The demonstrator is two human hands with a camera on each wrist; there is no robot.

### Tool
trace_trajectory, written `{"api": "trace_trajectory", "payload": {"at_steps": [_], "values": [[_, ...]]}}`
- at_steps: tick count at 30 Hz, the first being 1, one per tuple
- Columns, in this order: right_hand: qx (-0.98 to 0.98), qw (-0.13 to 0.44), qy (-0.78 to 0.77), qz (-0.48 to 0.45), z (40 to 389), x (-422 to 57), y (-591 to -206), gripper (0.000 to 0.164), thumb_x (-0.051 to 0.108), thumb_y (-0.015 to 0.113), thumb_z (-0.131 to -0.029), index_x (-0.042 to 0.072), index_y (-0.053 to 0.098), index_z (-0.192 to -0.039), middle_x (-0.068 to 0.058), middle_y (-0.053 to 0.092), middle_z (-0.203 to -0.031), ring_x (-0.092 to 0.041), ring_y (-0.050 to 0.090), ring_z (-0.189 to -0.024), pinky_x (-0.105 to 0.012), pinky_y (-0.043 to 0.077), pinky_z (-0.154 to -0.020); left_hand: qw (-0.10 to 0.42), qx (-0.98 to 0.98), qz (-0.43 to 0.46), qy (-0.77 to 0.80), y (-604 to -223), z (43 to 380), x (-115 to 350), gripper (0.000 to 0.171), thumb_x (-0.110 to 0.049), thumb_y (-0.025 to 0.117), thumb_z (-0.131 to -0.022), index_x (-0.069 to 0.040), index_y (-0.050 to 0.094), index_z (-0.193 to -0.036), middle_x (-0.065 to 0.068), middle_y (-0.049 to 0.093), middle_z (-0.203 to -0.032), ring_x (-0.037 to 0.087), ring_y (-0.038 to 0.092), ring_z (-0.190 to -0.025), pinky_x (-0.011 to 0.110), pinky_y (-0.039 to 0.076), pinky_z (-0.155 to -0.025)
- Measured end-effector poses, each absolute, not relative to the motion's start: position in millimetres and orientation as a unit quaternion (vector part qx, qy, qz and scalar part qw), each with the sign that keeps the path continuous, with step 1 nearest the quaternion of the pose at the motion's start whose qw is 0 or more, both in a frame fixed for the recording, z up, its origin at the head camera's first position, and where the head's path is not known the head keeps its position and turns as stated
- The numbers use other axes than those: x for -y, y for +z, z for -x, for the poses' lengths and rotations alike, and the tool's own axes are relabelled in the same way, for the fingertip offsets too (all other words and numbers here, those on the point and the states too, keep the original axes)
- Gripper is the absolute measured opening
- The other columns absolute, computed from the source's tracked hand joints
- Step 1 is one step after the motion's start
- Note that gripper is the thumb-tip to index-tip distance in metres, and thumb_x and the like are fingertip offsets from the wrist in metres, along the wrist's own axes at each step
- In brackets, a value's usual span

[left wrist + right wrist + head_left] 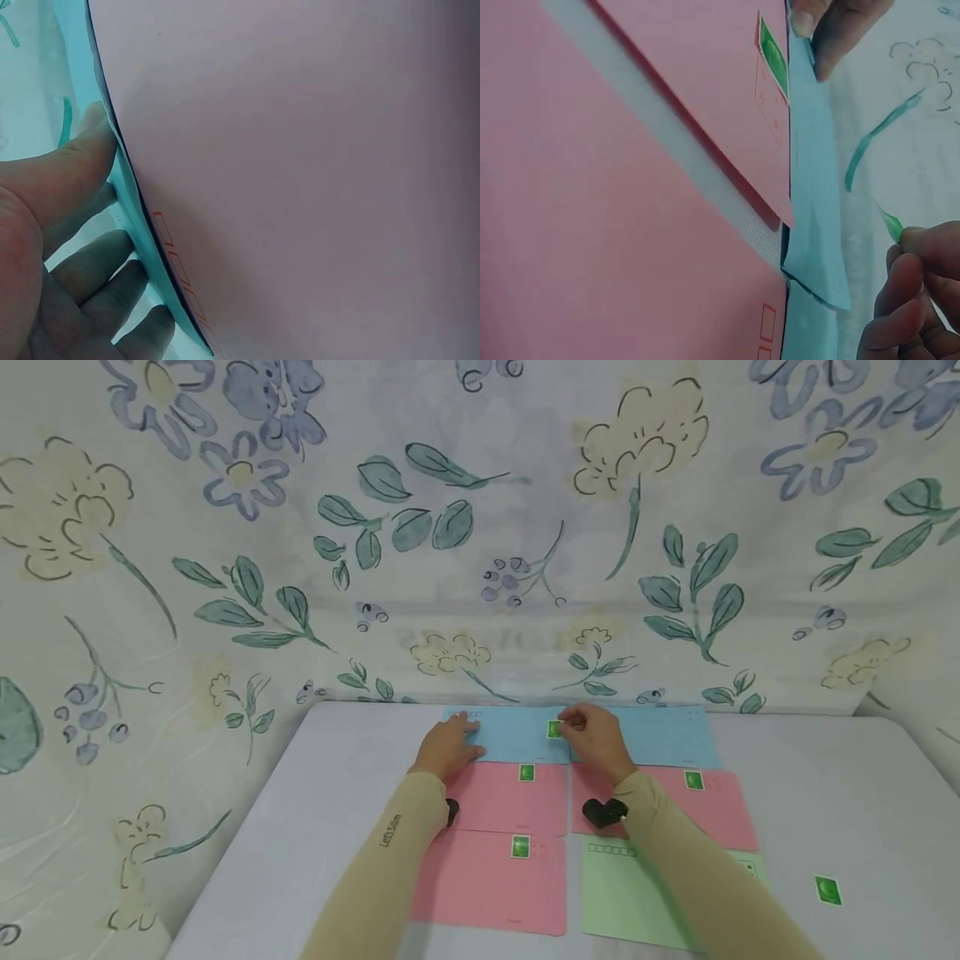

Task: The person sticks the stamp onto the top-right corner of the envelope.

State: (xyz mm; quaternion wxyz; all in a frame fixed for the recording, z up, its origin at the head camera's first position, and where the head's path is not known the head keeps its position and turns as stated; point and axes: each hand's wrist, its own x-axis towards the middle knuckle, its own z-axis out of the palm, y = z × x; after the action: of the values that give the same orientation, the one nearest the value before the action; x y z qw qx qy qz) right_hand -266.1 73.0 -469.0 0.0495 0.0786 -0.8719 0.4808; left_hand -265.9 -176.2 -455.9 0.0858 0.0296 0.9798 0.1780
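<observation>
My right hand [597, 742] pinches a small green stamp [554, 729] by its edge, above the right end of the left blue envelope [513, 745]. In the right wrist view the stamp [892, 223] is tilted, held between thumb and fingers over the blue strip. On that envelope's left end rests my left hand [446, 747], fingers spread. The left wrist view shows its thumb and fingers [112, 266] along the blue envelope's edge. A second blue envelope [667, 739] lies to the right, partly behind the right hand.
Pink envelopes with green stamps lie nearer me, including a left one [495, 885] and a right one [723, 814]. A green envelope [626, 893] is partly under the right sleeve. One loose green stamp [828, 891] lies on the white table [840, 793]. Floral cloth [525, 568] hangs behind.
</observation>
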Motion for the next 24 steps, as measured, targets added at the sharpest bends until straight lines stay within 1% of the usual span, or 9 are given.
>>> {"api": "trace_trajectory", "payload": {"at_steps": [5,13,18,24], "values": [[0.870,0.046,0.485,-0.081,271.1,-69.1,-469.5,0.016,0.009,0.067,-0.092,0.001,0.073,-0.104,-0.011,0.071,-0.093,-0.025,0.065,-0.086,-0.038,0.054,-0.078,0.085,-0.981,-0.029,0.172,-454.8,265.7,175.0,0.056,-0.028,0.072,-0.093,-0.009,0.056,-0.143,0.016,0.037,-0.159,0.040,0.033,-0.146,0.050,0.025,-0.120],[0.869,0.040,0.487,-0.084,279.3,-60.8,-470.8,0.014,0.007,0.068,-0.090,0.000,0.073,-0.102,-0.011,0.071,-0.092,-0.025,0.065,-0.086,-0.039,0.054,-0.080,0.083,-0.981,-0.029,0.171,-453.8,264.7,174.0,0.055,-0.028,0.072,-0.093,-0.009,0.057,-0.143,0.017,0.037,-0.158,0.040,0.033,-0.145,0.050,0.026,-0.120],[0.875,0.037,0.475,-0.083,283.9,-58.2,-470.4,0.015,0.007,0.068,-0.091,0.000,0.072,-0.103,-0.011,0.071,-0.092,-0.024,0.065,-0.084,-0.038,0.053,-0.077,0.084,-0.981,-0.028,0.173,-453.1,264.8,173.2,0.055,-0.027,0.072,-0.093,-0.009,0.057,-0.143,0.016,0.037,-0.159,0.039,0.033,-0.146,0.050,0.026,-0.120],[0.874,0.032,0.477,-0.084,289.8,-58.9,-471.0,0.016,0.009,0.068,-0.093,0.001,0.072,-0.106,-0.012,0.071,-0.094,-0.026,0.066,-0.088,-0.040,0.054,-0.080,0.085,-0.981,-0.030,0.169,-452.9,264.7,173.6,0.055,-0.028,0.072,-0.093,-0.009,0.057,-0.143,0.016,0.037,-0.158,0.039,0.033,-0.146,0.050,0.026,-0.120]]}}
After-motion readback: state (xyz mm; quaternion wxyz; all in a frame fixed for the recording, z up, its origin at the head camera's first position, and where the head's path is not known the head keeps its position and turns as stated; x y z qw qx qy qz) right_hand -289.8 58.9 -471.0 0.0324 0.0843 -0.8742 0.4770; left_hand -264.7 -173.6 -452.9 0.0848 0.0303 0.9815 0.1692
